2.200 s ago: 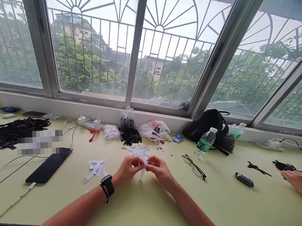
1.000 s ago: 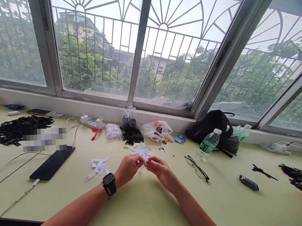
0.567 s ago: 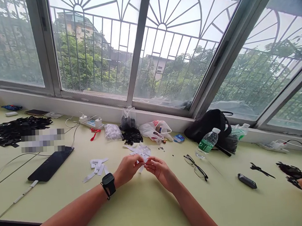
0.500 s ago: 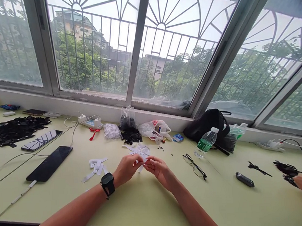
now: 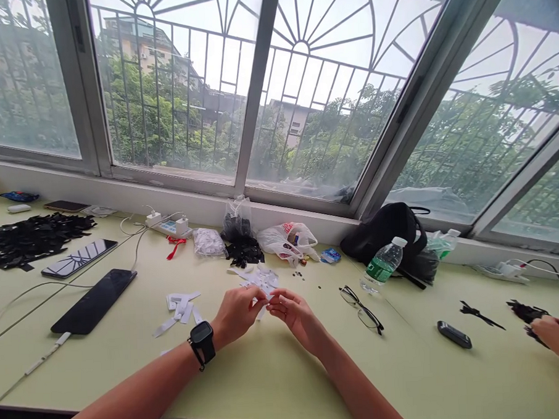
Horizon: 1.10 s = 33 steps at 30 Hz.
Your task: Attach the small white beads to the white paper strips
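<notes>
My left hand (image 5: 240,311), with a black watch on its wrist, pinches a small white strip. Facing it, my right hand (image 5: 293,314) grips the same white piece, and the fingertips of both hands nearly meet. Just behind them lies a heap of white strips (image 5: 264,276), partly hidden by my fingers. More white strips (image 5: 184,307) are scattered on the table left of my left hand. Several tiny dark round pieces (image 5: 299,275) lie beyond my right hand.
On the pale green table (image 5: 278,382) are a black phone (image 5: 96,302), glasses (image 5: 362,311), a bottle (image 5: 382,265), a black case (image 5: 454,334) and a black strip pile (image 5: 35,237). Another person's hand (image 5: 551,333) touches black strips at the far right.
The other person's hand at the far right has moved slightly left over the black strips. My two hands keep nearly the same pinching pose.
</notes>
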Motion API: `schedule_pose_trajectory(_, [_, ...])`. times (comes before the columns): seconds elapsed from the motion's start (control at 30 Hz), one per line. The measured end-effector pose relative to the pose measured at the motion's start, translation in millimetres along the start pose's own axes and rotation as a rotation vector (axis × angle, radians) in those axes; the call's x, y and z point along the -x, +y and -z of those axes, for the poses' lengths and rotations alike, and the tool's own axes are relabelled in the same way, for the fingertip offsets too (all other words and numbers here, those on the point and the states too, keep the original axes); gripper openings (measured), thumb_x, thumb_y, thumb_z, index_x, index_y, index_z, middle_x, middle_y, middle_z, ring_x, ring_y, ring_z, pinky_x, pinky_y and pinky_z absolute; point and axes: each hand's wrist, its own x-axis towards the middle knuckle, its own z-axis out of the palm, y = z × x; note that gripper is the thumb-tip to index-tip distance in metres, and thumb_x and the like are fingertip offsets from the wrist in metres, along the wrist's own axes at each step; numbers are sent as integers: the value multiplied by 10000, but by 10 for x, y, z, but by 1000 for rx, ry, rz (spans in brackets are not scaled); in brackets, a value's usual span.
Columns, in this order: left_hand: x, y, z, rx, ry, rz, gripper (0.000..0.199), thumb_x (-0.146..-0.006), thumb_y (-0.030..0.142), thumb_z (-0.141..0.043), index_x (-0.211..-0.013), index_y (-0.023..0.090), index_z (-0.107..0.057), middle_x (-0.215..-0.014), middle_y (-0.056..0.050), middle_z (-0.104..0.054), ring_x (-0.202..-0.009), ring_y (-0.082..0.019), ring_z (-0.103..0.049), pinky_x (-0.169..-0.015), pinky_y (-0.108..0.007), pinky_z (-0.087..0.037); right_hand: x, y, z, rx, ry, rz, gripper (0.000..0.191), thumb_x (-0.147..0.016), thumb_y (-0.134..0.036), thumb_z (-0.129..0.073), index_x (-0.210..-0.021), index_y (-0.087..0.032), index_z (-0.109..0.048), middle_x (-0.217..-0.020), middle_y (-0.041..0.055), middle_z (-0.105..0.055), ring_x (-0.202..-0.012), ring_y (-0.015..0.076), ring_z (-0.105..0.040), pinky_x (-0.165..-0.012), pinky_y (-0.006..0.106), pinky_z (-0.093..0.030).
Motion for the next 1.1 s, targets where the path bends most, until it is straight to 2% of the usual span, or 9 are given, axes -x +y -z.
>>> schedule_pose_trajectory(0.17, [16,9,5,-76,14,23,113,-966,230,-609,-921,239,-713,-798,16,-765,-638,-152,-640,-648,-280,-388,1,39,-37,73,23,67,221,-853,-351,-820,-1002,-205,-748,-1000,75,-748,-953,228,-690,-962,389,-499])
schedule_pose_trajectory(0.4, [31,-7,6,-146,-21,51,137,-979,253,-581,-919,243,-704,-820,12,-766,-632,-155,-634,-636,-289,-358,-28,104,-49,120,39,63,306,-785,-406,-874,-976,-207,-742,-982,73,-744,-924,240,-687,-937,401,-503])
schedule_pose_trajectory(0.83, [66,-41,-40,-124,-7,72,124,-969,285,-591,-898,240,-683,-785,-6,-742,-635,-179,-646,-630,-284,-373,6,106,-137,156,43,85,326,-720,-365,-916,-939,-211,-730,-970,47,-734,-914,221,-671,-895,349,-511])
schedule_pose_trajectory(0.97, [32,-64,-40,12,-17,113,141,-946,322,-632,-862,225,-690,-773,-4,-736,-620,-163,-635,-627,-274,-402,-33,126,-92,178,55,70,382,-720,-392,-909,-986,-201,-711,-974,61,-738,-924,233,-682,-912,381,-522])
schedule_pose_trajectory(1.03, [-8,-92,-42,185,-32,150,201,-930,374,-659,-827,205,-687,-766,-13,-731,-624,-158,-633,-608,-262,-423,-42,127,-73,223,66,102,414,-755,-419,-882,-1054,-208,-688,-977,68,-738,-940,245,-688,-914,404,-532])
schedule_pose_trajectory(1.1, [-48,-125,-50,410,-35,194,280,-903,434,-696,-793,178,-669,-746,-25,-717,-627,-156,-627,-588,-254,-444,-35,120,-72,331,83,200,421,-810,-426,-839,-1132,-227,-655,-979,68,-734,-954,250,-688,-910,415,-541])
